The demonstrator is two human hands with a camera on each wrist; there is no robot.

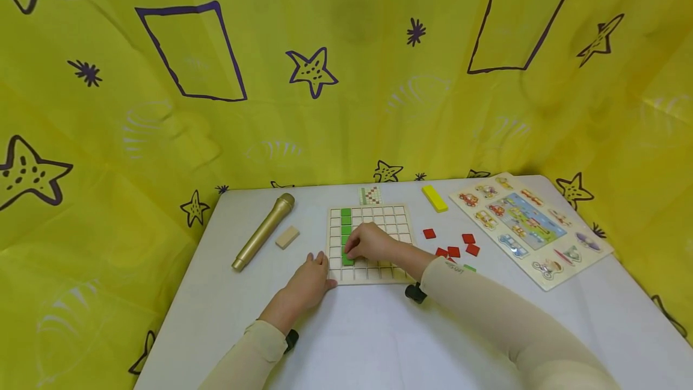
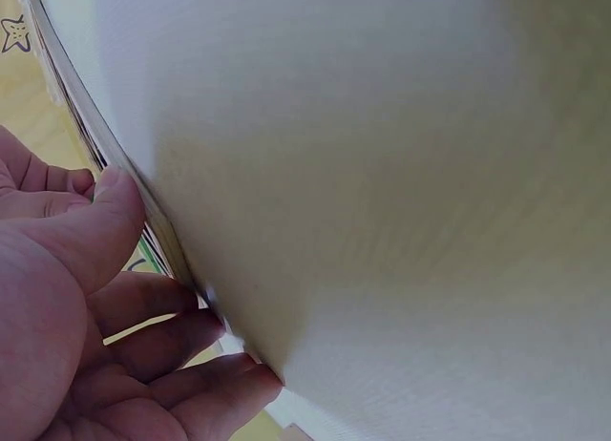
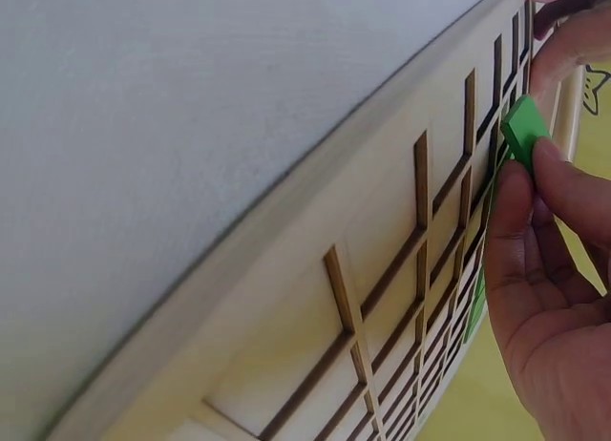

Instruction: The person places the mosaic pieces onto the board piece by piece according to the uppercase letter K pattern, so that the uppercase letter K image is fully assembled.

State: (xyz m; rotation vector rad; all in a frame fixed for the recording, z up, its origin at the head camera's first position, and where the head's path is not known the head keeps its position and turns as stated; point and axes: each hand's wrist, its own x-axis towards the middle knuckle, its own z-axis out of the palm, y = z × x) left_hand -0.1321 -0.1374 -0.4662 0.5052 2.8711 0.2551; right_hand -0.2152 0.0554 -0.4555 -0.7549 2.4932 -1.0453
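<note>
A wooden grid board lies flat on the table, with a column of green square tiles set in its cells near the left side. My right hand is over the lower part of that column. Between its thumb and fingertips it pinches a green tile, tilted above the grid in the right wrist view. At the board's lower left corner is my left hand. Its thumb rests along the board's edge in the left wrist view, and its extended fingers touch down beside the board.
Red tiles lie scattered right of the board, with a green tile by the right sleeve. Behind the board are a pattern card and a yellow block. A picture puzzle lies far right; a gold microphone and wooden block lie left.
</note>
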